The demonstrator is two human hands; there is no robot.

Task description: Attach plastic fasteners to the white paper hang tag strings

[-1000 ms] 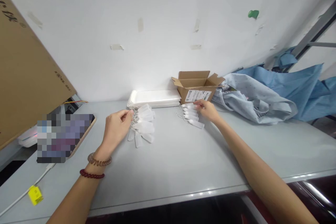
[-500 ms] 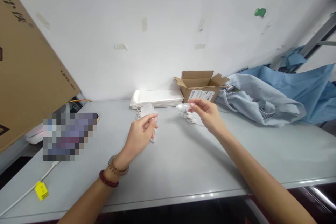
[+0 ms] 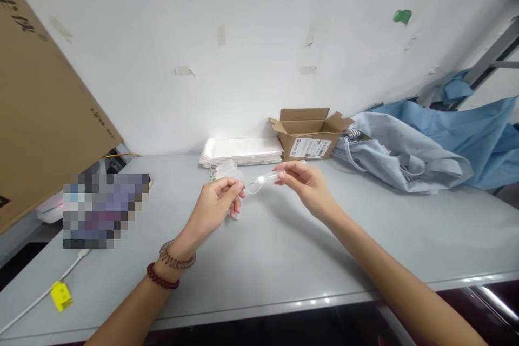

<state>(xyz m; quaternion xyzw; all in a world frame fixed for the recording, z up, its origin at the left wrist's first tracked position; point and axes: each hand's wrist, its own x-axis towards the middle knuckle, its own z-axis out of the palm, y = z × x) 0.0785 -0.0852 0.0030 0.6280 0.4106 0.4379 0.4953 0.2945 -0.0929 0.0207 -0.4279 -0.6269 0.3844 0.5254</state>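
Note:
In my right hand (image 3: 302, 184) is a small clear tube (image 3: 268, 177) with a white cap, pinched between thumb and fingers and lying almost level. A thin dark tip and a white cord loop (image 3: 254, 189) extend from its capped end toward my left hand (image 3: 223, 197). The left fingers are pinched together close to that tip; whatever they grip is too small to make out. Behind the left hand, several clear plastic pieces (image 3: 227, 168) with white loops lie on the grey table (image 3: 284, 259), partly covered by the fingers.
Against the wall sits a stack of white flat packs (image 3: 245, 148), beside an open cardboard box (image 3: 310, 138). Light blue cloth (image 3: 405, 157) is heaped at right. A blurred-out object (image 3: 107, 211), a white cable (image 3: 44, 297) and a large carton (image 3: 44, 92) are at left.
My right hand has moved left and slightly down, bringing the tube's capped end close to my left fingers. The looped pieces beneath the right hand are now hidden. My left hand has barely moved.

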